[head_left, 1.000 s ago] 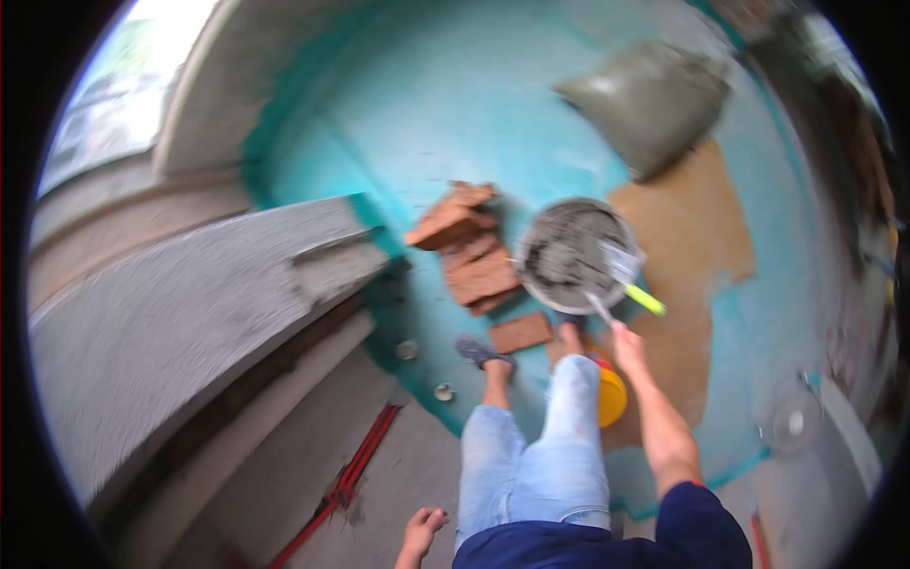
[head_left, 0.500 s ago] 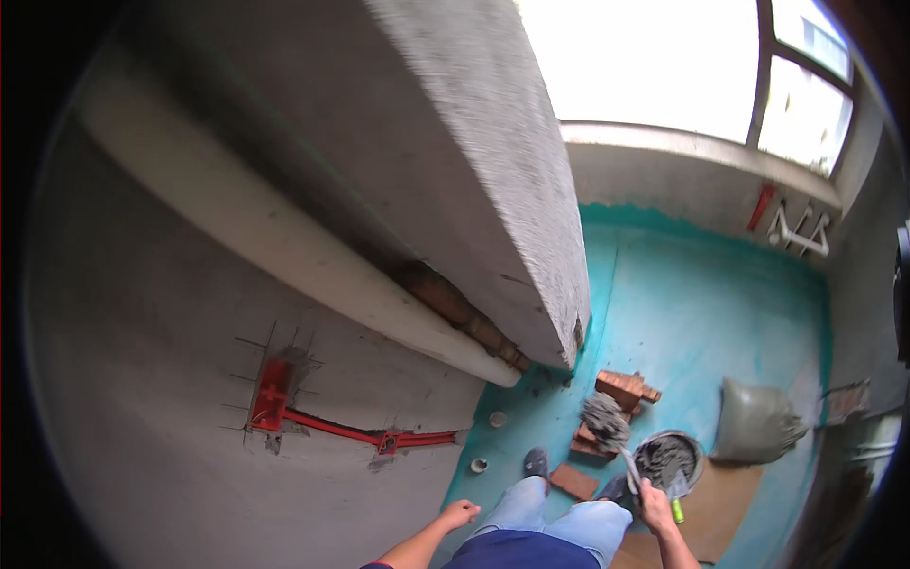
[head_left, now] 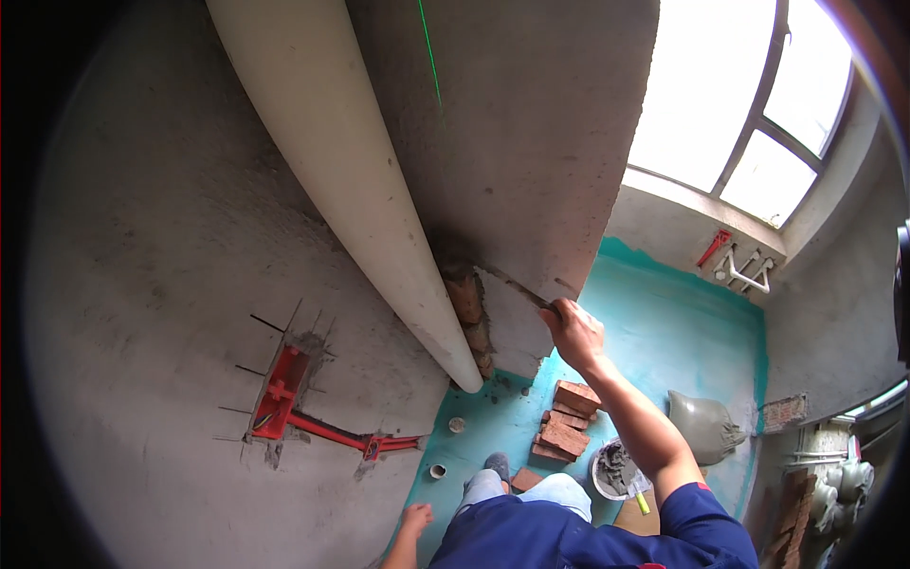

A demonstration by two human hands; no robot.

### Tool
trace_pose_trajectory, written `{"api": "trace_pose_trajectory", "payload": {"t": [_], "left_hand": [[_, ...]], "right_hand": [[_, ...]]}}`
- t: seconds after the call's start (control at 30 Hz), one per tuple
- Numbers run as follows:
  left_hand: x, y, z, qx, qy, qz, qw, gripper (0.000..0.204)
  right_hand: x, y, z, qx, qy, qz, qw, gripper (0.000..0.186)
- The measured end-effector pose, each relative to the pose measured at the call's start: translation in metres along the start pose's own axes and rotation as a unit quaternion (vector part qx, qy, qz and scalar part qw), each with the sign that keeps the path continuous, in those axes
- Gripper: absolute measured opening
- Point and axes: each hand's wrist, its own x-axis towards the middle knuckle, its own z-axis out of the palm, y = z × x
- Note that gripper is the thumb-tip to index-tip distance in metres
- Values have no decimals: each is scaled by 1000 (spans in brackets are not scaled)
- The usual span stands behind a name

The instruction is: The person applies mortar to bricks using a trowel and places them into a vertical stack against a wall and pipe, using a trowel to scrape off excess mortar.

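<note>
**Beside a thick off-white round pipe (head_left: 346,180), the right hand (head_left: 576,332) is holding a thin, dark-edged trowel (head_left: 519,288) up to a brick-filled gap**

Between the pipe and a grey plastered wall face (head_left: 531,123), a narrow strip of rough, orange-brown bricks (head_left: 466,299) is showing, with a dark patch at its upper end. The right hand is gripping the trowel by its handle, fingers wrapped around it, and the blade, seen nearly edge-on, is pointing up and left toward that patch; whether its tip is touching cannot be told. The left hand (head_left: 417,518) is hanging low near the person's side, its fingers looking partly curled; how far they are closed cannot be told.

Below the right forearm, a round, pale-rimmed bucket (head_left: 596,482) of wet grey mortar (head_left: 616,463) is standing on the turquoise-coated floor (head_left: 678,294). A second trowel with a bright yellow-green handle (head_left: 644,503) is resting at the bucket's edge. Just left of the bucket, a pile of reddish-orange bricks (head_left: 566,436) is lying on the floor, while a single reddish brick (head_left: 526,479) is lying nearer the person's feet. To the right of the forearm, a bulging grey-green sack (head_left: 700,427) is sitting on the floor.

On the grey wall at left, a red rectangular box (head_left: 281,394) is sitting in a recess, with red conduits (head_left: 327,429) running from it toward the floor. A thin green light line (head_left: 429,47) is falling on the plaster right of the pipe, and a bright dark-framed window (head_left: 711,104) is filling the upper right.
</note>
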Motion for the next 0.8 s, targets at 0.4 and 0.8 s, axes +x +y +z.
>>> {"api": "trace_pose_trajectory", "payload": {"t": [0.4,0.8], "left_hand": [[30,-16,-18,-12,-21,-50,998,24],[41,73,-2,-30,-63,30,997,26]], "right_hand": [[1,-24,-4,11,3,33,999,29],[-73,1,-1,210,-10,181,961,25]]}}
